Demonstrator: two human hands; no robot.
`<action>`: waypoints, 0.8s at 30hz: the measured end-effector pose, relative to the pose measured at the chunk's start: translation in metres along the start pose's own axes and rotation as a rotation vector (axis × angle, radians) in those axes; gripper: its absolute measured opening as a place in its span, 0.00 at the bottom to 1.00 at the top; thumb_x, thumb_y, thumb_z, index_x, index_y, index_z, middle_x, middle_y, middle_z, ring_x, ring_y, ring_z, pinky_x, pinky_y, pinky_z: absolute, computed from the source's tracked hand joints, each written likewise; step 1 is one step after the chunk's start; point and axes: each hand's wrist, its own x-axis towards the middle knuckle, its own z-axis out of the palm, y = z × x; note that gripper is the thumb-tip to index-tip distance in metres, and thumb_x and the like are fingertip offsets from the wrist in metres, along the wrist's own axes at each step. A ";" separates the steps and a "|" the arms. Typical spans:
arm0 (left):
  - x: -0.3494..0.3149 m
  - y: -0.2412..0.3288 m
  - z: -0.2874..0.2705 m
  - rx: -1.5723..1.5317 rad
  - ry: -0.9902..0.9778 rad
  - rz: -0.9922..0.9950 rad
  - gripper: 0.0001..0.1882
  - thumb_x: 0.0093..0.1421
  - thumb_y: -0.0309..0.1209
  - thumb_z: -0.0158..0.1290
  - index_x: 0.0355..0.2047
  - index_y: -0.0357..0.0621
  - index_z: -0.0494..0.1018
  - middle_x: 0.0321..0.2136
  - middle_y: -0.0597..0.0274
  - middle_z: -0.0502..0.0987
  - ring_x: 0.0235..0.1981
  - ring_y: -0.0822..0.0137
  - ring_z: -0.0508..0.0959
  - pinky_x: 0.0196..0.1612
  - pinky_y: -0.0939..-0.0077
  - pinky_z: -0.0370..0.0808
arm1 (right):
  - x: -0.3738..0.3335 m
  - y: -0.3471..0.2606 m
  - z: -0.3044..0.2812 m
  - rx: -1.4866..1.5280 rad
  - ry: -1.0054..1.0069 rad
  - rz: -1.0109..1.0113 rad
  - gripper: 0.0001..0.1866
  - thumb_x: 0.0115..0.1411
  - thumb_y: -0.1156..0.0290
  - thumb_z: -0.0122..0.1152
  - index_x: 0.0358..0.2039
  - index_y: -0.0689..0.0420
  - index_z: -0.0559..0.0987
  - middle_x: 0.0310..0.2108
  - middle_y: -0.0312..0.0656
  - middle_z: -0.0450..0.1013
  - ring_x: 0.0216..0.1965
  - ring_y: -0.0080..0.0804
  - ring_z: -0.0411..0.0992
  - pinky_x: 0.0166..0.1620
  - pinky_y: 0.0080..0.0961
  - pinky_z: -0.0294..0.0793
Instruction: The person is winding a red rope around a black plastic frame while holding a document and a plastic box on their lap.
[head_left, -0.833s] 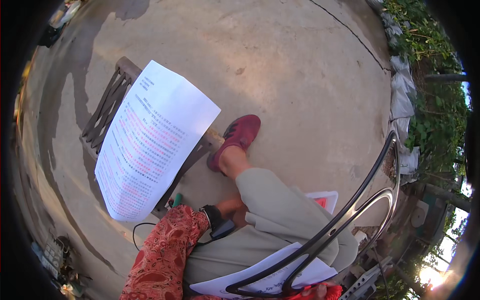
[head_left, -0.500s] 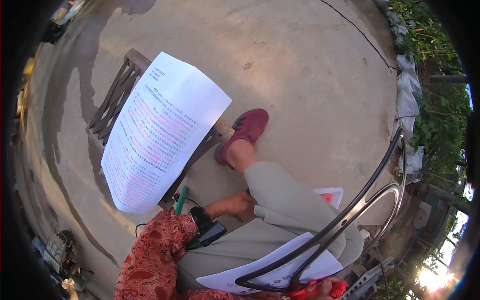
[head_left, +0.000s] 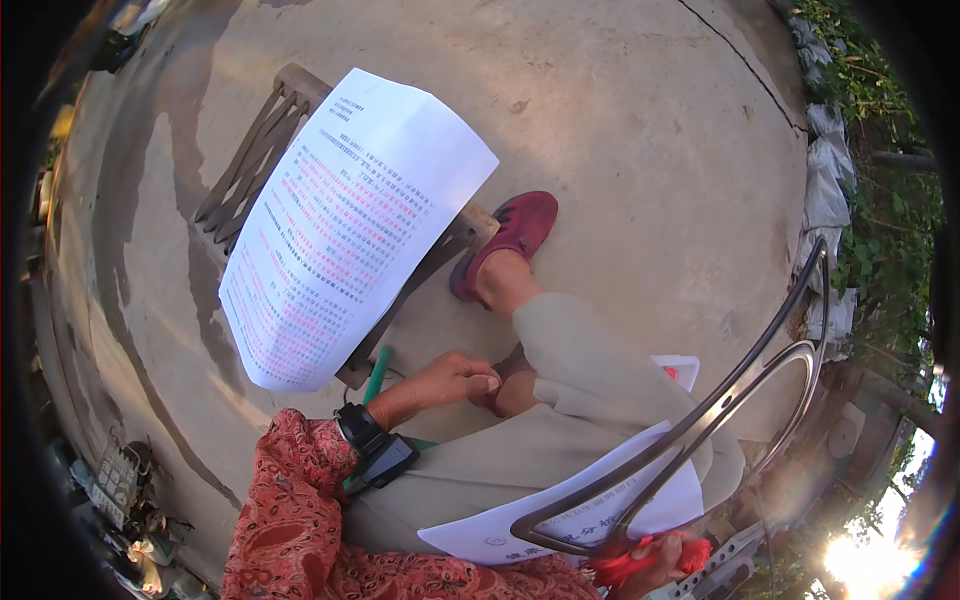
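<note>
My left hand (head_left: 455, 380) is over the lower leg of the crossed grey trousers (head_left: 590, 350), its fingers curled and pressed together. Whatever they may pinch is too small to make out. A black watch-like band (head_left: 360, 428) circles that wrist, beside a small black device (head_left: 390, 461). At the lower right, my right hand (head_left: 660, 568) is closed on a crumpled red bundle (head_left: 625, 568), next to a printed white sheet (head_left: 470, 538) lying on my lap. A larger printed sheet (head_left: 350, 230) covers a slatted folding stool (head_left: 300, 85) in front of me.
A dark curved metal frame (head_left: 700, 415) rises on the right. Behind my knee is a white tray with red (head_left: 685, 368). A green rod (head_left: 378, 372) stands by the stool. Pale sacks (head_left: 828, 180) and plants (head_left: 880, 230) line the right edge of the concrete floor (head_left: 650, 130).
My left hand has come up and away from the trouser leg, with its fingers drawn together. The view has shifted slightly. My right hand stays on the red bundle.
</note>
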 end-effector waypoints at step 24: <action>-0.057 0.091 0.023 -0.105 0.030 0.143 0.17 0.69 0.34 0.50 0.51 0.36 0.75 0.42 0.58 0.81 0.46 0.72 0.77 0.52 0.75 0.72 | 0.019 0.010 -0.012 0.142 -0.045 -0.079 0.10 0.59 0.70 0.58 0.33 0.61 0.68 0.13 0.38 0.65 0.11 0.24 0.63 0.18 0.24 0.71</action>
